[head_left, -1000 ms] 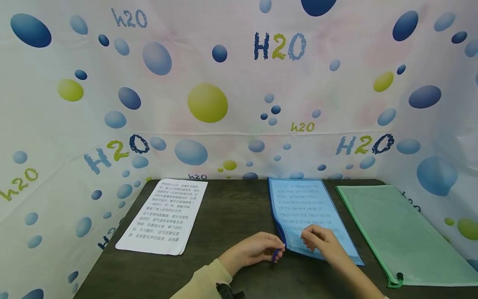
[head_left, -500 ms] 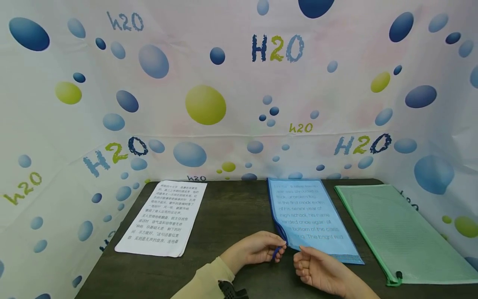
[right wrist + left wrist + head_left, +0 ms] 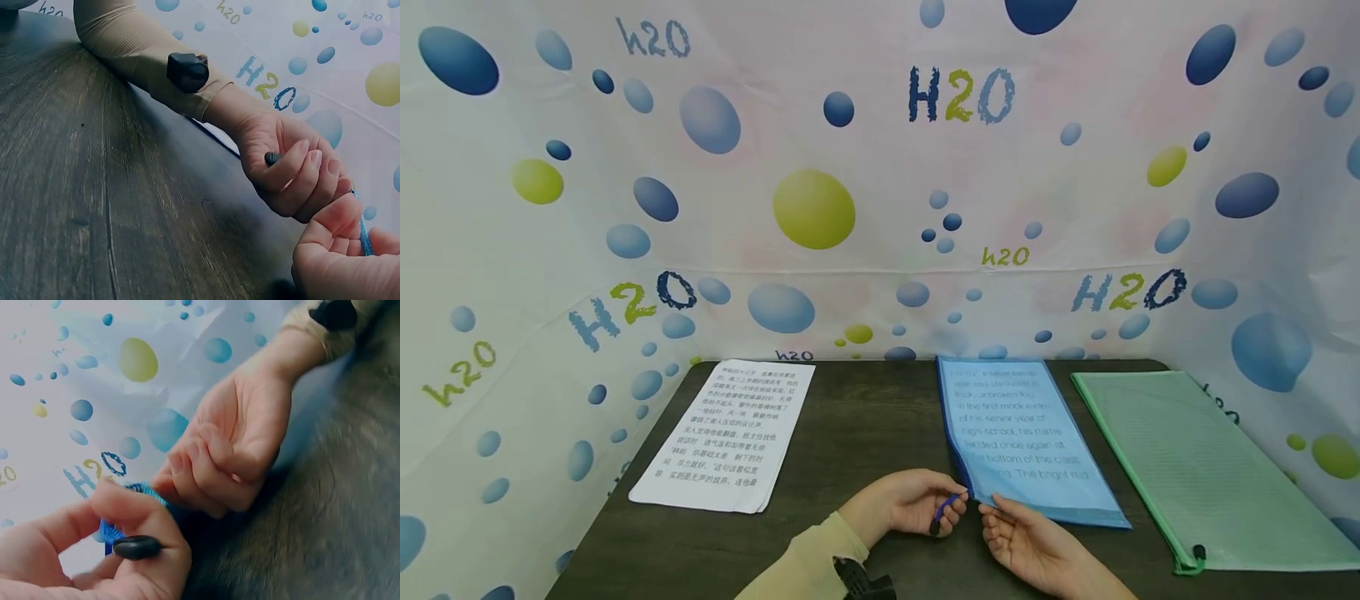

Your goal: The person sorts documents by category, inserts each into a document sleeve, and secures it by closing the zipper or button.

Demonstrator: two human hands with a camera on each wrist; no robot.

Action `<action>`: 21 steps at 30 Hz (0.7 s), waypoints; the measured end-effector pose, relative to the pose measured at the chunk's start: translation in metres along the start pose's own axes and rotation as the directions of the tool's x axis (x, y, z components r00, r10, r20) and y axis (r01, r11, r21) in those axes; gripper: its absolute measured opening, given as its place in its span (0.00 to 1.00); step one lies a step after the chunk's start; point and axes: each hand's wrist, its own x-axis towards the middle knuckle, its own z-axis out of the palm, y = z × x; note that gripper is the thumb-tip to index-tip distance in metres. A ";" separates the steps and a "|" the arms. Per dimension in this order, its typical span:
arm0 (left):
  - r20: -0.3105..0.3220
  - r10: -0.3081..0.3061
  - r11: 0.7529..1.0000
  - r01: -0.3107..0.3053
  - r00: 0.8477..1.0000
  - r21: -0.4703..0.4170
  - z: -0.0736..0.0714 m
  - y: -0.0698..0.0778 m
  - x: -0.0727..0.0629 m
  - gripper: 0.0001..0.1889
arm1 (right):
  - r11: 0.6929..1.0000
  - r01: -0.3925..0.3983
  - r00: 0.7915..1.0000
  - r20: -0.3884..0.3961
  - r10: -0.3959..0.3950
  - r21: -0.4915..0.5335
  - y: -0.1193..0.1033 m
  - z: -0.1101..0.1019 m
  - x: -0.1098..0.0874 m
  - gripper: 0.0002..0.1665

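Rectangular blue translucent plastic folder (image 3: 1026,425) laid on the dark wood-grain desk (image 3: 865,417). Its near-left corner is pinched by the left hand (image 3: 917,502), a black-tipped blue cord (image 3: 941,511) protruding; its near edge is pinched by the right hand (image 3: 1033,542).

Through my remote feed I looked onto a desk-like nook: a dark wood-grain table (image 3: 865,417) enclosed behind and at both sides by a pale sheet (image 3: 880,142) printed with bubbles and "H2O". Printed pages (image 3: 722,437), a blue folder (image 3: 1011,425) and a green folder (image 3: 1210,475) looked study-like; the building I couldn't tell.
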 end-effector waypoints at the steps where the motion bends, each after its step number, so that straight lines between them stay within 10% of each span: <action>1: 0.011 -0.020 0.999 0.021 1.000 -0.045 0.000 0.000 0.000 0.14 | 1.000 0.002 1.000 -0.004 -0.002 -0.006 0.000 0.000 0.000 0.25; 10: 0.045 -0.059 0.970 0.068 0.997 -0.232 -0.003 0.004 0.001 0.15 | 0.999 0.018 0.999 -0.027 -0.019 -0.034 0.001 0.001 -0.001 0.23; 21: -0.062 0.052 0.950 -0.068 0.997 -0.303 -0.017 0.021 0.010 0.12 | 0.999 0.016 1.000 -0.024 -0.017 -0.043 0.002 0.007 -0.002 0.22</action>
